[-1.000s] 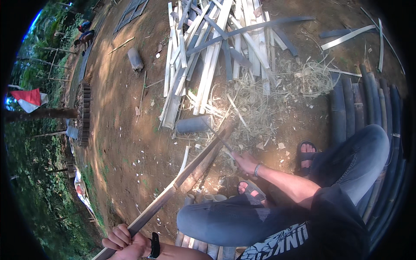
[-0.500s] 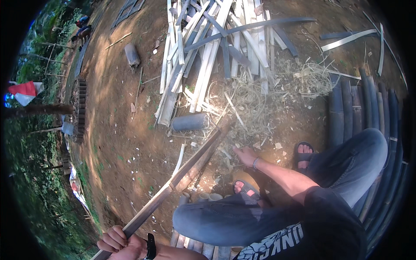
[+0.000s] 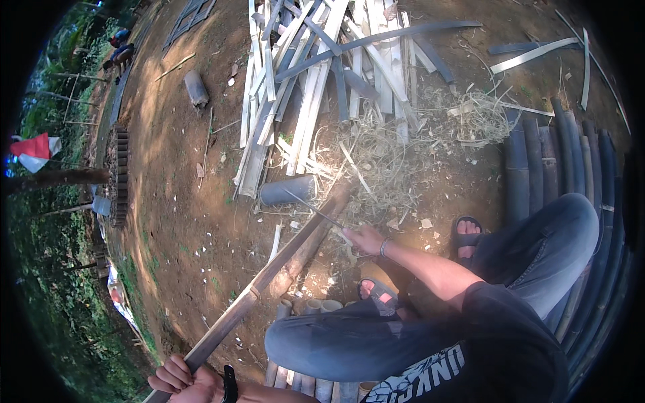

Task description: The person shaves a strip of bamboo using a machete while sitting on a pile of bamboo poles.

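Observation:
My left hand (image 3: 184, 380), at the lower left, is closed around the near end of a long split bamboo strip (image 3: 232, 310). The strip slants up and away, and its far part lies over a short wooden log (image 3: 287, 274). My right hand (image 3: 364, 240) grips a knife (image 3: 330, 221) by its handle. The thin blade points up and to the left and crosses the strip near its far end; whether its edge touches the bamboo I cannot tell. Curly bamboo shavings (image 3: 386, 158) lie on the ground beyond my right hand.
A pile of split bamboo strips (image 3: 312, 101) lies ahead, with a dark bamboo section (image 3: 287, 191) before it. Bamboo poles (image 3: 531, 168) form a platform on the right. Cut bamboo ends (image 3: 330, 305) stick out below my left knee. Another person (image 3: 119, 50) is far off at upper left.
My right hand has moved slightly left, and the knife blade now shows across the strip, where earlier it could not be made out. My left hand keeps its hold. The whole view has shifted slightly.

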